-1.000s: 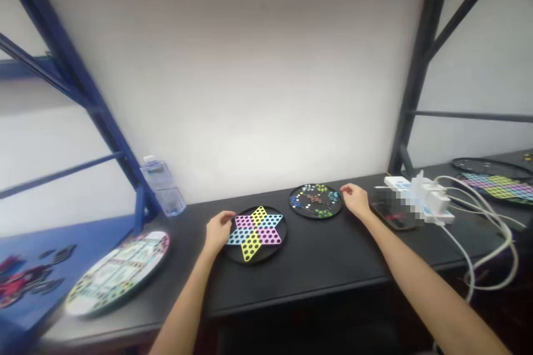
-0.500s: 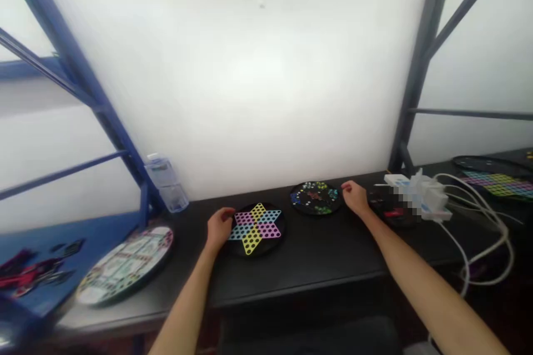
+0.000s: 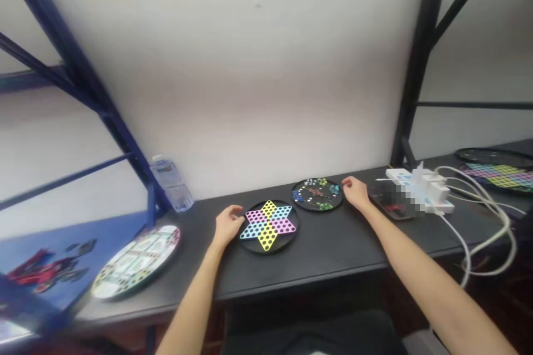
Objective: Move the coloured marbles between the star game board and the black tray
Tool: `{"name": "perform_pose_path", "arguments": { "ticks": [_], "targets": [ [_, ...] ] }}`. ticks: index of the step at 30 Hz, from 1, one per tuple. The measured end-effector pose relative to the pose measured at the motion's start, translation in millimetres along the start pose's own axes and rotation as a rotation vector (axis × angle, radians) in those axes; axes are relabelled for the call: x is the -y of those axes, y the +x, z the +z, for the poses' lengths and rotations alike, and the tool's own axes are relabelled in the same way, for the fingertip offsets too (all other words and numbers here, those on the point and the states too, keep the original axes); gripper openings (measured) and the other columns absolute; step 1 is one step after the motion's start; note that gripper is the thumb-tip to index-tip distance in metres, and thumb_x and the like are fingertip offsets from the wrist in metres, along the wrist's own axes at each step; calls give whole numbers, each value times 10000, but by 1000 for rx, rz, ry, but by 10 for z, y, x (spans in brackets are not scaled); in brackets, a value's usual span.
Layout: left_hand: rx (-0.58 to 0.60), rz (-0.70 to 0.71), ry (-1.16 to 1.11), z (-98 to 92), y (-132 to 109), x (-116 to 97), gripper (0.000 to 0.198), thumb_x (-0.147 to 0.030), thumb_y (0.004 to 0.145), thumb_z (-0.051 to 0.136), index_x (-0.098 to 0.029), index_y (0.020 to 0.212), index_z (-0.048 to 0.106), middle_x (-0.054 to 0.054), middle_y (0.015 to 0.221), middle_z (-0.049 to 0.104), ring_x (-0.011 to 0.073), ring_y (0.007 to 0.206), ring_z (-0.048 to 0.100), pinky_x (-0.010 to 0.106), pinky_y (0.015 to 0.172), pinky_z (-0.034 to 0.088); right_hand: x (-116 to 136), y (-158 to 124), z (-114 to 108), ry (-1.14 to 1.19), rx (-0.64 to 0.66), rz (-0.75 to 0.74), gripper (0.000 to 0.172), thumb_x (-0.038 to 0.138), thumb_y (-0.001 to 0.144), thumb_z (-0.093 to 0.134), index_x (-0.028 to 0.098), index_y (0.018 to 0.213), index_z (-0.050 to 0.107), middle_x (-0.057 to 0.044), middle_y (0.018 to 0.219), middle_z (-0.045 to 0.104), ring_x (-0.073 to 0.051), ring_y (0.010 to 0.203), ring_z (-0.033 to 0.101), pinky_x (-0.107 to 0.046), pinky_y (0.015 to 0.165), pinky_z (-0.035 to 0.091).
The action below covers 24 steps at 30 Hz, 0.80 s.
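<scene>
A round black game board [image 3: 272,249] lies on the black table, its star of yellow, pink and blue fields full of dark holes. My left hand [image 3: 227,226] rests at the board's left rim, thumb and forefinger apart, holding nothing. Whether it touches the rim I cannot tell. Behind and to the right is a round black tray [image 3: 306,205] with small coloured pieces in groups: blue, white, yellow, teal, green and red. Close by the tray's right edge sits my right hand [image 3: 355,193], fingers curled in loosely; nothing shows in them.
A phone [image 3: 397,213] lies right of my right hand, before a white power strip [image 3: 400,177] with plugs and looping white cables [image 3: 506,233]. A clear plastic bottle [image 3: 172,186] leans by the frame at left. A round patterned board [image 3: 137,258] lies at the table's left end.
The view has shifted slightly, so the boards appear a little further right, and the picture is darker and sharper. Both hands keep their places beside the board and tray.
</scene>
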<state>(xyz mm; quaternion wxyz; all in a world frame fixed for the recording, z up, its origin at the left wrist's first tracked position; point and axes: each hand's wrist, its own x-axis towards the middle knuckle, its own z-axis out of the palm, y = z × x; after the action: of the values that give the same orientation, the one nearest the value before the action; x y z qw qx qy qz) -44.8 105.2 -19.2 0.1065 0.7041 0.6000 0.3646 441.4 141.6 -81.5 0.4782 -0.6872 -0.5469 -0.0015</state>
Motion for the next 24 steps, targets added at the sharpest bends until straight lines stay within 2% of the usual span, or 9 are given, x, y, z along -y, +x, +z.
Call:
{"name": "perform_pose_path", "arguments": {
  "ticks": [6,11,15,19,21,24],
  "targets": [
    [-52,-2,66,17,82,99,330,-242,683,584,-203,996,679,23,872,718,156,683,651,282,750,498,-39,8,24,0,6,-2,241,161,727,461,176,871,654,-59,843,690,-186,793,624,-276,785,447],
    [-67,12,161,55,287,119,248,-256,693,593,-203,911,699,45,901,718,186,791,655,301,820,489,-56,17,48,1,10,-7,237,161,734,460,183,872,651,-53,841,689,-184,782,623,-275,777,447],
    [-47,19,200,34,406,162,239,-306,781,526,-195,909,695,63,902,715,198,829,655,303,824,488,-87,28,18,-27,15,-17,248,142,743,457,175,895,650,-62,856,689,-180,784,624,-265,771,445],
    [-101,143,423,-111,374,386,302,-326,846,457,-168,956,690,127,1030,686,266,1046,590,370,951,423,-175,18,-63,-119,79,-67,276,112,739,463,155,935,652,-74,875,684,-178,798,622,-261,780,447],
    [-66,119,511,-182,333,524,320,-347,847,464,-178,1007,683,121,1090,670,292,1122,543,396,950,423,-207,9,-94,-181,135,-94,295,86,720,481,141,950,658,-87,905,683,-181,838,622,-259,808,444],
    [-16,47,543,-222,292,663,345,-339,858,447,-184,1071,669,98,1153,653,269,1108,556,369,940,435,-220,1,-100,-234,202,-129,399,51,699,494,130,1055,655,-107,1027,675,-194,970,609,-259,894,422]
  ]
}}
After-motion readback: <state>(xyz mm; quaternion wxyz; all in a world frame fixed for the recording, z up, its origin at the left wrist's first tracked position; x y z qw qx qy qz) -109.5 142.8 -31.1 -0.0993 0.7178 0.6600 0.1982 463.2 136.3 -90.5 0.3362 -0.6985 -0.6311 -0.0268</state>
